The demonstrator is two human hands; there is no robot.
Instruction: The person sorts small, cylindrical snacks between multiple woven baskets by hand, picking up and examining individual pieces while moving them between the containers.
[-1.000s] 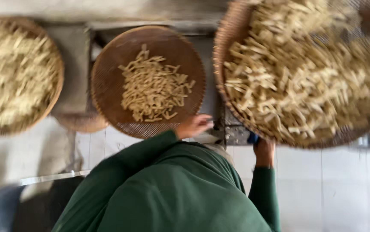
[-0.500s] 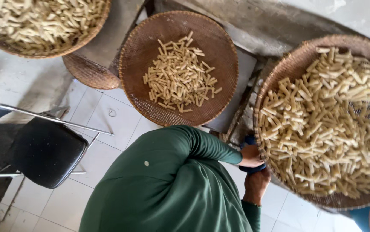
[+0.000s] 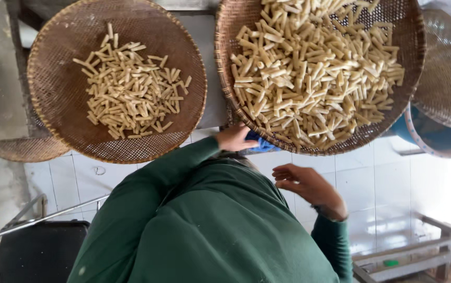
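Gripping the near rim of the large woven tray [image 3: 414, 47] with the left hand [image 3: 234, 139], fingers curled over a blue cloth [image 3: 262, 143] tucked just under that rim. Right hand [image 3: 309, 186] loose and half-curled, fingers apart, holding nothing, hanging near but apart from the tray's edge. Tray heaped with pale cut sticks [image 3: 314, 73], set at the far right. Beside it on the left, a second round woven tray [image 3: 58, 78] with a smaller pile of the same sticks [image 3: 131, 94] at its middle. Green sleeves [image 3: 183, 225] filling the near middle. Blue tub [image 3: 435, 136] tucked at the far right edge; black chair [image 3: 37, 251] at the near left on the white tiled floor [image 3: 372, 178].
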